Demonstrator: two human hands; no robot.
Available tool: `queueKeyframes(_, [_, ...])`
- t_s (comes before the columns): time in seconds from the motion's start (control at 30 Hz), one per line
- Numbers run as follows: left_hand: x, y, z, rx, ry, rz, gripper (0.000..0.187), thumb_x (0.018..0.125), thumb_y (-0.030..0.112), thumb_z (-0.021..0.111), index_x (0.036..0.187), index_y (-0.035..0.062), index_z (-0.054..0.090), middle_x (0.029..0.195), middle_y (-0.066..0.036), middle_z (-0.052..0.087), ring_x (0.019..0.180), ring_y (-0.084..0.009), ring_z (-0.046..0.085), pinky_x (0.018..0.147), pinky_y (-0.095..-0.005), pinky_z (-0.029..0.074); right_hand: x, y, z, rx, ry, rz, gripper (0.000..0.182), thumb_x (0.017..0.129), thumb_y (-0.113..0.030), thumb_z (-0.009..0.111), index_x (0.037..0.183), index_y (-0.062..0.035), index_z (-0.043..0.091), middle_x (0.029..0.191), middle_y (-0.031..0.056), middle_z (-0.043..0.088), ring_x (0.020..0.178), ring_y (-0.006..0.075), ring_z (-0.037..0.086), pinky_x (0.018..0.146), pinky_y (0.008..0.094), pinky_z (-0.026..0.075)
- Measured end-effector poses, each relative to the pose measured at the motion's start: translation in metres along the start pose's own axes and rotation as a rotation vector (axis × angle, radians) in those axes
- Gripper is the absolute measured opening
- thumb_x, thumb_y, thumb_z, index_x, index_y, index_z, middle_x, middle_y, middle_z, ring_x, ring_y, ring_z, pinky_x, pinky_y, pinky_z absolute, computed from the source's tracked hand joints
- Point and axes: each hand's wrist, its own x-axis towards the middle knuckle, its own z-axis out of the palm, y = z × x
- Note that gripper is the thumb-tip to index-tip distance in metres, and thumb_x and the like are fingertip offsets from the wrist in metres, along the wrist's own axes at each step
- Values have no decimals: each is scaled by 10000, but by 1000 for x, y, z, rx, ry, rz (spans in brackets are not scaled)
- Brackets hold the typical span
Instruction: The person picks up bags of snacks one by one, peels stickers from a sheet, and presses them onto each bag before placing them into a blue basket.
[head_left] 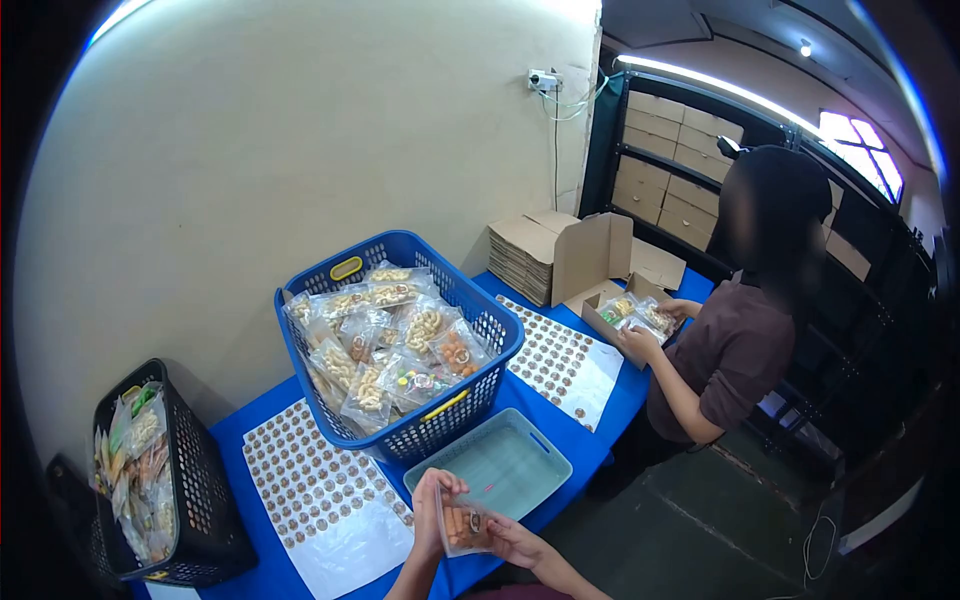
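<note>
Holding a clear packet [462,535] at six o'clock, we grip it with left hand [432,505] and right hand [517,543] — orange pieces [455,524] inside, round sticker [475,521] showing.

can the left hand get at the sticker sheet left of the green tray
Probably yes: the sticker sheet lies close by the left hand, its near part uncovered, with nothing apparent between. That hand's grip is on a packet, though, so the right hand might need to take it.

Bare fingers [512,538], uncovered forearms [568,577], dark maroon clothing [515,593] (only a sliver, at the bottom edge)
</note>
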Motion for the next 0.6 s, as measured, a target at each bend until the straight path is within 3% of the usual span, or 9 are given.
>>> queueKeyframes(0.03, [-1, 0, -1, 66, 6, 11, 334, 917, 340, 346, 814, 42, 454, 759, -70, 496, 788, -184, 524, 829, -329, 388, 0, -4, 0, -15, 20, -34, 529, 834, -253, 561, 1261, -60, 316, 1152, 67, 477, 1024, 162, 495, 833, 312, 425])
queueKeyframes(0.07, [-2, 3, -10, 95, -30, -62, 397, 902, 383, 365, 1023, 13, 443, 1051, -159, 500, 1040, -265, 484, 908, -371, 372, 1, -8, 1, -30, 40, -67, 522, 834, -226, 565, 1260, -60, 314, 1144, 74, 483, 1017, 166, 499, 829, 312, 428])
queueKeyframes(0.17, [-7, 12, -20, -33, -67, -221, 487, 880, 430, 389, 1171, 41, 353, 1244, -187, 377, 1158, -312, 392, 952, -415, 344, 2, -24, -4, -233, 165, -120, 501, 825, -158, 579, 1244, -57, 324, 1104, 90, 507, 977, 169, 520, 803, 297, 439])
queueKeyframes(0.2, [-10, 15, -31, -13, -200, -288, 623, 856, 499, 379, 1281, 67, 233, 1346, -183, 243, 1217, -328, 312, 971, -450, 317, 4, -27, -8, -271, 141, -151, 489, 818, -130, 585, 1230, -52, 332, 1071, 93, 523, 942, 166, 534, 779, 282, 447])
queueKeyframes(0.3, [-22, 25, -35, -47, -174, -489, 728, 806, 596, 363, 1297, 75, 232, 1347, -178, 241, 1203, -345, 326, 950, -491, 330, 12, -31, -11, -452, 132, -197, 465, 815, -141, 591, 1202, -47, 351, 1053, 85, 530, 940, 162, 533, 769, 276, 449])
queueKeyframes(0.43, [-33, 20, -51, 14, -86, -537, 669, 882, 514, 238, 1262, -35, 280, 1289, -188, 356, 1157, -287, 408, 950, -367, 356, 17, -25, -3, -463, 184, -164, 401, 788, -89, 615, 1131, -34, 414, 1003, 64, 554, 902, 155, 555, 786, 284, 457])
queueKeyframes(0.47, [-34, 21, -47, 218, -40, -465, 643, 905, 474, 198, 1184, -85, 353, 1166, -193, 476, 1057, -250, 499, 901, -326, 400, 18, -23, 0, -511, 220, -156, 385, 764, -74, 641, 1083, -11, 434, 971, 64, 561, 866, 151, 565, 758, 272, 472])
queueKeyframes(0.6, [-38, -4, -97, 580, 188, -470, 603, 906, 472, 213, 1037, -62, 460, 1002, -196, 553, 885, -249, 575, 782, -330, 471, 32, -14, 4, -586, 176, -106, 414, 749, -61, 656, 1081, 7, 418, 982, 83, 549, 884, 148, 554, 755, 275, 485])
